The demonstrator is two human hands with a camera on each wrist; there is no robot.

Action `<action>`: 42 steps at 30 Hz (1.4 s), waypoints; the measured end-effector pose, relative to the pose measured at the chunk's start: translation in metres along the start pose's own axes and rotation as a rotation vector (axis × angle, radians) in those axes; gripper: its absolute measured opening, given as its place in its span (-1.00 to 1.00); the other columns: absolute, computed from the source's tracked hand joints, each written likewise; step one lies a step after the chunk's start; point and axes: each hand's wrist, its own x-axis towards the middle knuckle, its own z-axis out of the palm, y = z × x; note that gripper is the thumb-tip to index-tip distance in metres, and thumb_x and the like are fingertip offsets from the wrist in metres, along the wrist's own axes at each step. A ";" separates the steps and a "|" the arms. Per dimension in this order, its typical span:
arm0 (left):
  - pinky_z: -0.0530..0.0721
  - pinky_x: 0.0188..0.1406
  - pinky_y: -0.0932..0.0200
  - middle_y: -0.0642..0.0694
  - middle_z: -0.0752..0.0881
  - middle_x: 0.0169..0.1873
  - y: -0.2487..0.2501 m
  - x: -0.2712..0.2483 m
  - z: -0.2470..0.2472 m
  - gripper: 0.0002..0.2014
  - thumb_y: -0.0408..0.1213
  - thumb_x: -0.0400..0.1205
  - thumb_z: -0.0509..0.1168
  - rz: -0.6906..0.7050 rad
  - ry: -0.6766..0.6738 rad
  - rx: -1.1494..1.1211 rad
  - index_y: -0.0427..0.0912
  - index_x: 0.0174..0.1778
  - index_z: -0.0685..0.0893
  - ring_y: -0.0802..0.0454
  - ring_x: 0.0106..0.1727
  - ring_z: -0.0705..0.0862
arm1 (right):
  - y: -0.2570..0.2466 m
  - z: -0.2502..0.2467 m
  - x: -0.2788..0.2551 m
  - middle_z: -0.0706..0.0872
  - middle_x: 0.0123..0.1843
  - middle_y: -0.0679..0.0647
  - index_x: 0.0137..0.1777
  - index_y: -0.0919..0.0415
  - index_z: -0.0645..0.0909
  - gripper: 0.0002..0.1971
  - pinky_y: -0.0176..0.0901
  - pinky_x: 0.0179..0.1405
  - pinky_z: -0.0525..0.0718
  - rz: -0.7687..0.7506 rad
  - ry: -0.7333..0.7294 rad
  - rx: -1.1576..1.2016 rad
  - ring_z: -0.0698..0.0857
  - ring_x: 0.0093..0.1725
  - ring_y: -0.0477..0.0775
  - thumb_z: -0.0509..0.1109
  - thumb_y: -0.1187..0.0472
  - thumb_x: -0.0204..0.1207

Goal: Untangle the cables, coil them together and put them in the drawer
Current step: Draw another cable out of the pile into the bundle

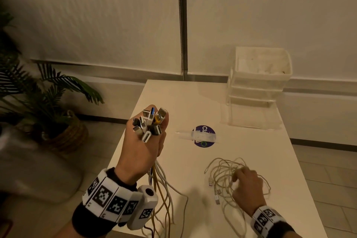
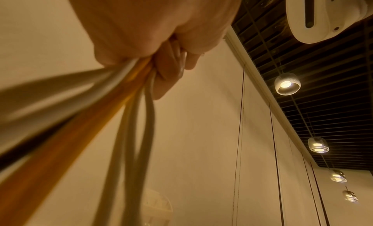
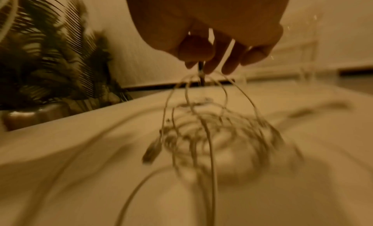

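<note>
My left hand (image 1: 144, 141) is raised above the table's left edge and grips a bundle of cables (image 1: 162, 189), white, yellow and dark, with several USB plugs (image 1: 148, 123) sticking up out of the fist. In the left wrist view the bundle of cables (image 2: 129, 89) runs down out of the curled left hand (image 2: 161, 45). A loose tangle of thin white cable (image 1: 228, 172) lies on the table at the right. My right hand (image 1: 245, 185) reaches into it, and its fingertips (image 3: 212, 66) pinch strands of the white cable (image 3: 201, 117). A clear plastic drawer unit (image 1: 258, 83) stands at the far right corner.
The white table (image 1: 183, 102) carries a round purple sticker (image 1: 204, 136) under clear tape. A potted palm (image 1: 48, 106) in a woven basket stands on the floor to the left. Cable ends hang over the table's near edge.
</note>
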 end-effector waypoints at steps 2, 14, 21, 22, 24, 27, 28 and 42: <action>0.40 -0.68 0.49 0.18 0.56 -0.68 -0.001 0.002 0.001 -0.43 -0.18 0.59 0.25 -0.012 0.011 0.007 -0.75 0.14 0.36 0.27 -0.70 0.51 | -0.022 -0.003 0.021 0.60 -0.25 0.02 -0.33 0.12 0.55 -0.65 -0.13 -0.28 0.31 -0.236 0.049 0.086 0.56 -0.25 0.19 0.31 0.50 -0.10; 0.39 -0.66 0.41 0.09 0.45 -0.67 -0.003 -0.004 -0.007 -0.73 0.05 0.45 0.37 0.115 0.004 0.175 0.16 -0.55 0.52 0.26 -0.65 0.40 | -0.034 0.045 0.094 0.51 0.34 0.20 0.33 0.28 0.51 -0.71 0.08 0.22 0.57 -0.366 -0.537 -0.562 0.46 0.35 0.24 0.16 0.35 0.64; 0.42 -0.58 0.41 0.14 0.52 -0.65 -0.005 -0.004 -0.011 -0.82 0.10 0.41 0.32 0.141 0.019 0.254 0.20 -0.47 0.55 0.25 -0.65 0.46 | -0.034 0.040 0.096 0.58 0.23 0.16 0.26 0.13 0.46 -0.73 0.04 0.16 0.47 -0.421 -0.473 -0.522 0.53 0.26 0.26 0.26 0.29 0.57; 0.41 -0.59 0.42 0.15 0.52 -0.65 -0.005 -0.004 -0.010 -0.83 0.07 0.42 0.32 0.148 0.006 0.246 0.20 -0.47 0.55 0.25 -0.65 0.46 | -0.038 0.028 0.097 0.63 0.14 0.17 0.13 0.10 0.44 -0.83 0.01 0.07 0.48 -0.380 -0.439 -0.412 0.58 0.18 0.26 0.23 0.30 0.58; 0.37 -0.66 0.39 0.13 0.50 -0.65 -0.006 -0.002 -0.007 -0.80 0.04 0.43 0.33 0.119 -0.022 0.161 0.16 -0.50 0.58 0.25 -0.67 0.42 | -0.044 -0.002 0.102 0.70 -0.06 0.19 -0.09 0.09 0.36 -0.89 0.01 -0.10 0.53 -0.259 -0.320 -0.046 0.65 -0.05 0.28 0.23 0.29 0.61; 0.23 -0.65 0.36 0.09 0.36 -0.66 -0.005 0.005 0.003 -0.64 0.08 0.53 0.39 0.016 -0.037 0.047 -0.01 -0.50 0.53 0.17 -0.68 0.24 | -0.059 -0.063 0.104 0.75 -0.24 0.14 -0.13 0.10 0.46 -0.87 0.01 -0.17 0.61 -0.153 -0.084 0.416 0.69 -0.21 0.19 0.31 0.31 0.59; 0.20 -0.64 0.35 0.04 0.34 -0.67 -0.005 0.008 0.008 -0.58 0.09 0.60 0.37 0.000 -0.048 0.041 -0.09 -0.47 0.54 0.15 -0.68 0.21 | -0.067 -0.083 0.104 0.76 -0.28 0.10 -0.10 0.07 0.49 -0.87 -0.06 -0.15 0.62 -0.152 -0.013 0.506 0.72 -0.22 0.13 0.31 0.32 0.60; 0.11 -0.60 0.29 0.04 0.22 -0.64 0.020 0.044 0.071 -0.46 0.24 0.50 0.27 -0.060 -0.163 -0.075 -0.27 -0.14 0.73 0.11 -0.64 0.12 | -0.178 -0.211 0.043 0.64 -0.31 0.13 -0.05 0.27 0.60 -0.87 -0.11 -0.28 0.45 -0.104 -0.001 1.621 0.49 -0.36 0.04 0.22 0.36 0.65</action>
